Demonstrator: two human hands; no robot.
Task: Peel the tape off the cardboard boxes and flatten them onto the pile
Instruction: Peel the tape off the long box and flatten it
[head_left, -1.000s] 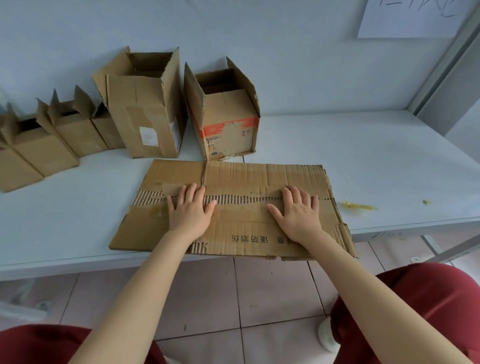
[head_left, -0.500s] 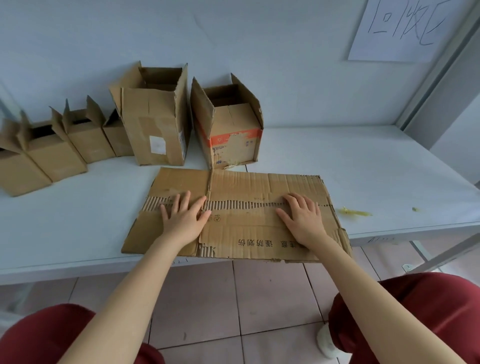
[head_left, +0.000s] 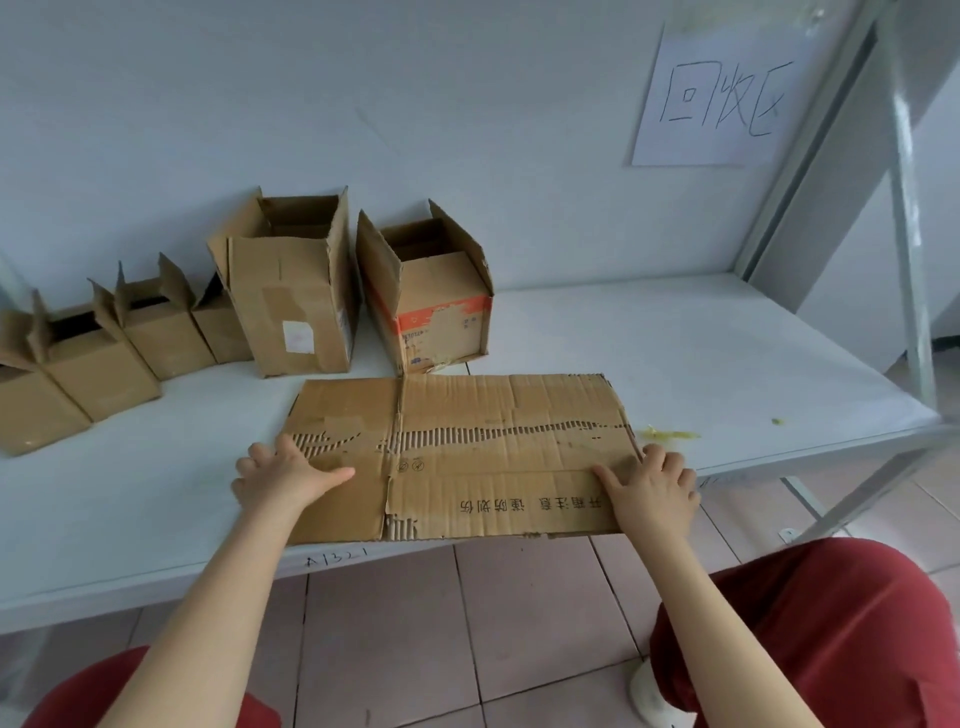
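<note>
The flattened sheet (head_left: 467, 457) is lying on the tabletop (head_left: 675, 353), its near edge hanging just past the front rim. The left hand (head_left: 285, 475) is gripping the sheet's left end and the right hand (head_left: 652, 491) its right end. On each, the thumb is lying on top while the fingers are curling over the edge, clamped on the cardboard. Just behind the sheet's far edge, open boxes (head_left: 291, 306) are standing against the wall, not yet flattened. A tape scrap (head_left: 670, 432) is lying just beside the sheet's right end.

Lifting looks like the risk. The sheet's top layer is torn along the middle, with corrugation showing, so it could be buckling or ripping there if the hands are pulling unevenly. Pushing it back could be knocking the boxes over, and the scrap, if sticky, could be catching underneath.
</note>
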